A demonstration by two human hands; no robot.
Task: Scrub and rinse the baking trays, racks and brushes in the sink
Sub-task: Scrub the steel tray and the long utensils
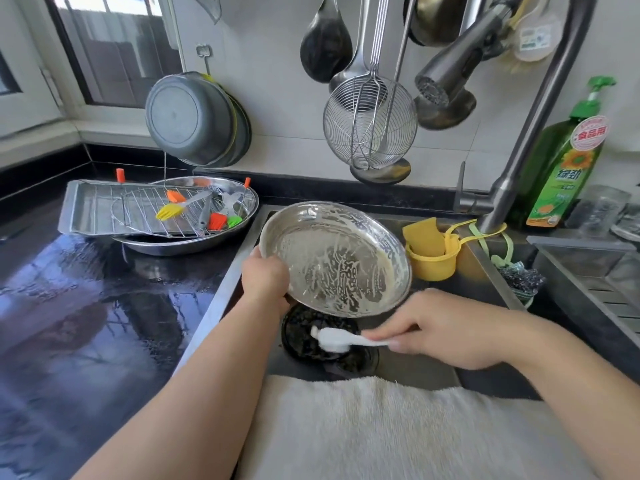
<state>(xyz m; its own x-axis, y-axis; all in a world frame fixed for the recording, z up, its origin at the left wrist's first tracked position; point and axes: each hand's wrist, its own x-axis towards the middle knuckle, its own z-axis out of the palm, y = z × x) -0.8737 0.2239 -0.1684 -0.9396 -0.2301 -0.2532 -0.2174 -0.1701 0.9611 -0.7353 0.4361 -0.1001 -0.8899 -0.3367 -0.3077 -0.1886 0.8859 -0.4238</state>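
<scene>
My left hand (265, 277) grips the left rim of a round steel pan (334, 258), tilted over the sink (433, 362), its inside smeared with white soapy streaks. My right hand (446, 329) pinches the handle of a white scrub brush (332, 339), held low over the dark drain, just below the pan and apart from it. On the counter to the left, a rectangular baking tray (81, 211) lies across a large oval steel dish (239, 225), with wire racks (145, 211) and several coloured silicone brushes (171, 211) on top.
The faucet head (446, 77) hangs above the sink's right side. A yellow cup with a sponge (431, 251), a steel scourer (521, 280) and a green detergent bottle (561, 168) stand at the right. Ladles and a wire skimmer (369, 124) hang on the wall. A white towel (398, 427) covers the front edge.
</scene>
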